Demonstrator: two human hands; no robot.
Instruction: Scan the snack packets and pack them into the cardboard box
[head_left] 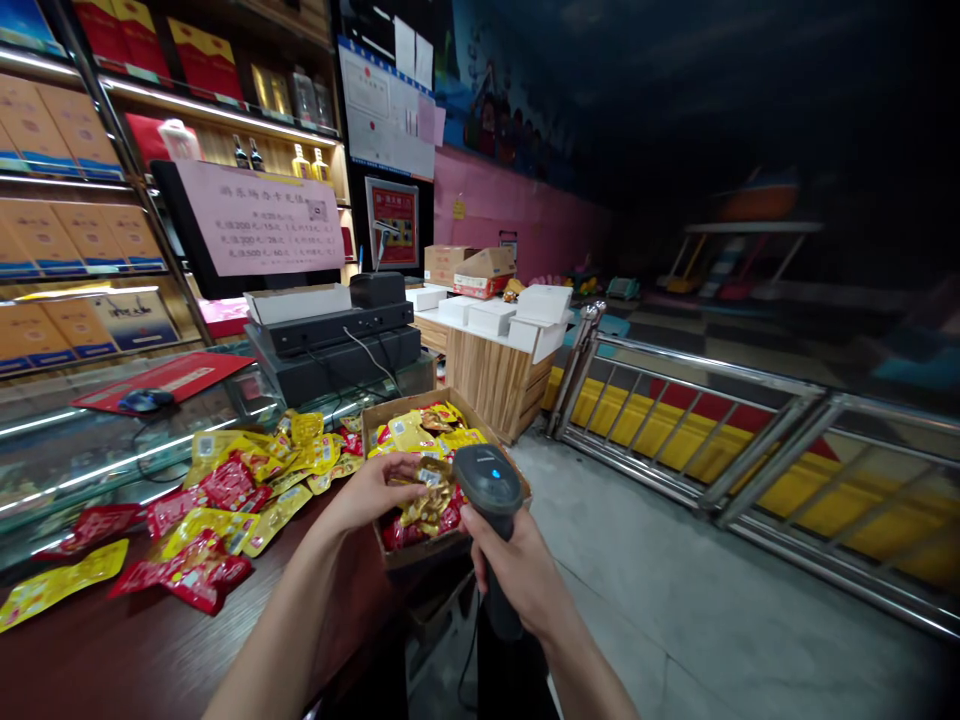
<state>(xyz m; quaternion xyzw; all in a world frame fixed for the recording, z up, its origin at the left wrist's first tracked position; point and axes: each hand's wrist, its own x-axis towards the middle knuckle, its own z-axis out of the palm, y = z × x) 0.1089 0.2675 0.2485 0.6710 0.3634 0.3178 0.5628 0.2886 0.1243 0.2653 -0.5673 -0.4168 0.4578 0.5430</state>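
My right hand (521,570) is wrapped round the handle of a dark barcode scanner (487,480), its blue light lit on top. My left hand (379,490) is closed on the edge of a shiny gold snack packet (433,500) above a cardboard box (401,558). The scanner's head points toward that packet, though its front is turned away from me. Red and yellow snack packets (409,432) fill the box. Left of it, a loose pile of similar packets (225,485) is spread over the counter (300,570).
A computer mouse (146,400) lies by a red mat (180,375) on the glass counter. Behind the box stand a black cash drawer (345,360) and a monitor (169,230) with a pink sign. A metal railing (690,400) runs along the right, beyond the grey floor (637,560).
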